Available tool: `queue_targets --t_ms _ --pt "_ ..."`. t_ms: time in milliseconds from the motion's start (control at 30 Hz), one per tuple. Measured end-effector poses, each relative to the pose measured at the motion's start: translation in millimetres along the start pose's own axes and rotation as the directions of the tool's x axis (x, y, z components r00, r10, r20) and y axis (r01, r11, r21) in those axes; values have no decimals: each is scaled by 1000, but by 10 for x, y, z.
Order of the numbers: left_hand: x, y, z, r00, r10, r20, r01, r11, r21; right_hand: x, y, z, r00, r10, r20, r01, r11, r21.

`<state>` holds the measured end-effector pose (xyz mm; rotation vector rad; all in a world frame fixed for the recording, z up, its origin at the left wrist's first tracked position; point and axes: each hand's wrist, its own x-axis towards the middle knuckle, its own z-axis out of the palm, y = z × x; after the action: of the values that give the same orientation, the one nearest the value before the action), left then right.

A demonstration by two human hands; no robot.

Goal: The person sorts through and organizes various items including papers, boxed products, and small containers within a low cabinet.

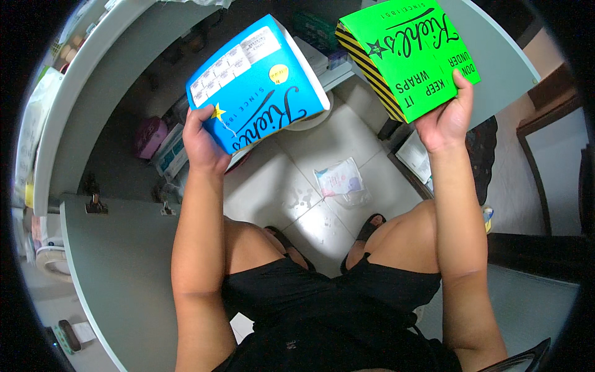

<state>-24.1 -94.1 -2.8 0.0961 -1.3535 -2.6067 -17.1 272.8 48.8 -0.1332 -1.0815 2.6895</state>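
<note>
My left hand (204,139) grips a blue Kiehl's box (253,88) by its lower left corner, thumb on the printed face. White labels and a round yellow sticker are on that face, and one side of the box is white. In my right hand (448,114) is a bright green Kiehl's box (413,60) with a black-and-yellow striped side. My right thumb presses on its face, while the other fingers are hidden behind it. Both boxes are held up before an open cabinet, tilted and apart from each other, their lettering upside down to me.
An open cabinet door (121,279) stands at left, another door panel (497,60) at upper right. Inside the cabinet are a pink round container (151,136) and a green box (316,30). A plastic packet (341,179) lies on the wet tiled floor (297,200) between my feet.
</note>
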Motion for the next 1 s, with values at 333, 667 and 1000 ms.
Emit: queue_targets --t_ms 333,667,1000 --pt "-366 -205 402 963 -133 235 138 990 -6 -63 145 62 997 -1 77 4 999 -42" --pt "-228 -104 187 862 -352 364 407 909 -85 -142 345 115 998 -30 49 31 999 -20" --pt "-224 -51 236 836 -393 383 487 853 -189 -207 575 112 991 -131 29 132 990 -43"
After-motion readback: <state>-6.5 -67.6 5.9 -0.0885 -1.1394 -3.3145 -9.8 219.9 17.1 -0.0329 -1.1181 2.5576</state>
